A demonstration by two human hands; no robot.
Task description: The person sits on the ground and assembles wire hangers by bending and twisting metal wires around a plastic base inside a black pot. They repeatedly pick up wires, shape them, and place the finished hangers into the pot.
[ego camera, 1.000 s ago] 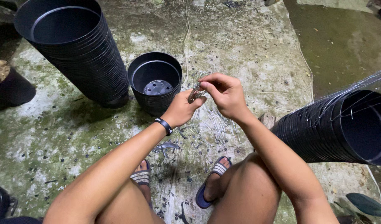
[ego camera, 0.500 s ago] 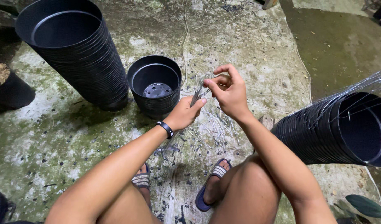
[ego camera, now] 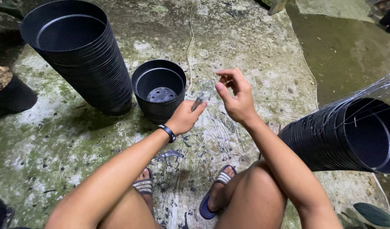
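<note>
The left hand (ego camera: 185, 116) grips a small grey tool (ego camera: 198, 101) in closed fingers while the right hand (ego camera: 237, 96) pinches a thin clear strand just above it, beside the short stack of black pots (ego camera: 159, 90) on the concrete floor (ego camera: 254, 51), apparently mid-way through handling that strand, needing steady fingers.

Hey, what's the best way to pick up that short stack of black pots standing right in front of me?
Take the short stack of pots by its top rim, coming from straight above. It stands upright with the mouth open, so fingers can probably hook inside the rim while the thumb presses outside. Use the near side: the tall leaning stack crowds its left, and the left hand is closest.
</note>
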